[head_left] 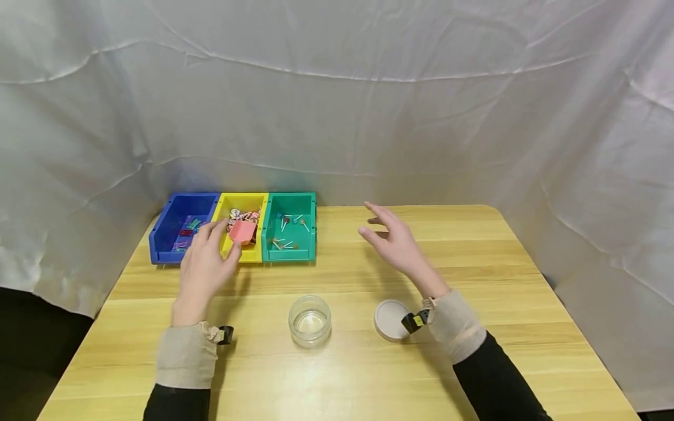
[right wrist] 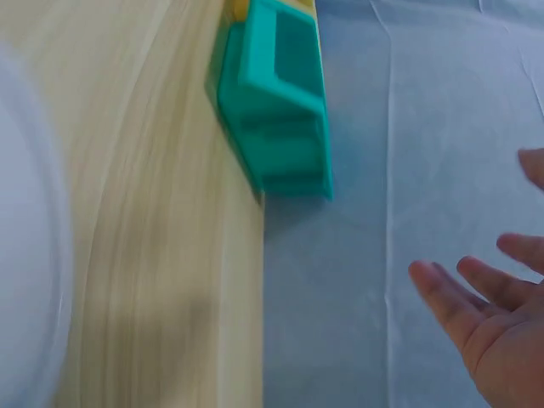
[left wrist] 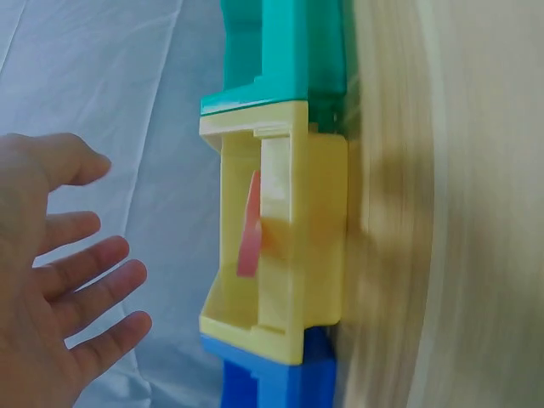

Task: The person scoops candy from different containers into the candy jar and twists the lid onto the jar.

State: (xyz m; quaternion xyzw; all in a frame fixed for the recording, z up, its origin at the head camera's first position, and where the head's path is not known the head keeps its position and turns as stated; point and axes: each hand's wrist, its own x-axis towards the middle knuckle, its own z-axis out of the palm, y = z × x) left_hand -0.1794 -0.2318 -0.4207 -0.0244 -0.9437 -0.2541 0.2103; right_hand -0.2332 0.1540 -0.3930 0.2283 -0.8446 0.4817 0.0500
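My left hand (head_left: pixel 207 263) hovers in front of the yellow bin (head_left: pixel 226 206), fingers spread and nothing in them. A pink scoop (head_left: pixel 243 231) lies in that bin on wrapped candies (head_left: pixel 251 216); in the left wrist view only the edge of the scoop (left wrist: pixel 250 225) shows above the bin's front lip. Over the right part of the table, my right hand (head_left: pixel 395 241) is raised with spread, empty fingers. A clear glass jar (head_left: pixel 309 321) stands open between my forearms. Beside it, a white round lid (head_left: pixel 391 320) lies flat, partly overlapped by my right wrist strap.
Left of the yellow bin is a blue bin (head_left: pixel 158 248) with small colourful packets (head_left: pixel 185 233). On its other side, a green bin (head_left: pixel 312 234) holds several lollipops (head_left: pixel 286 221). A grey cloth (head_left: pixel 368 128) hangs behind the wooden table (head_left: pixel 447 257).
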